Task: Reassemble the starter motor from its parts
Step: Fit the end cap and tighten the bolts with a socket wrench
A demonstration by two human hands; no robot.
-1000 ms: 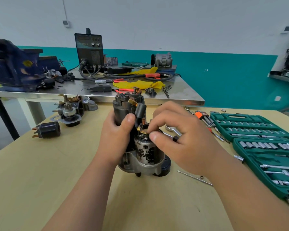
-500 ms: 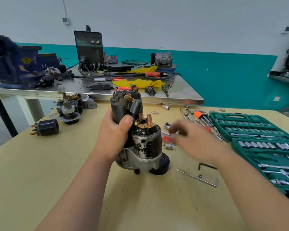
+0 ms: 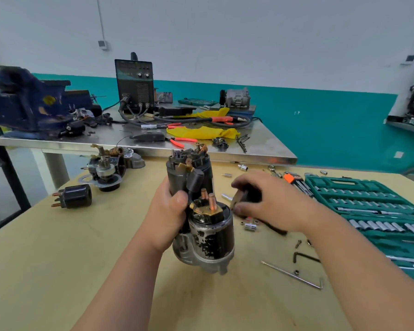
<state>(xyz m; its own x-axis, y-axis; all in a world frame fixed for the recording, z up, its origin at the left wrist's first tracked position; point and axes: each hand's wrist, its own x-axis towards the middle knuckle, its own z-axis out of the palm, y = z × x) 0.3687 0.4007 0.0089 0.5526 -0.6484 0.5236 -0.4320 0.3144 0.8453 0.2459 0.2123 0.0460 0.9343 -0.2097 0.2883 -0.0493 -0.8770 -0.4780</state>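
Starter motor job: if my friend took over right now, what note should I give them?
Left hand grips the starter motor upright.
Right hand curls round a dark tool beside it.
Done: solenoid with copper studs is on the motor.
Left: the motor's top end is uncovered; a black cap and a long bolt lie loose on the table.
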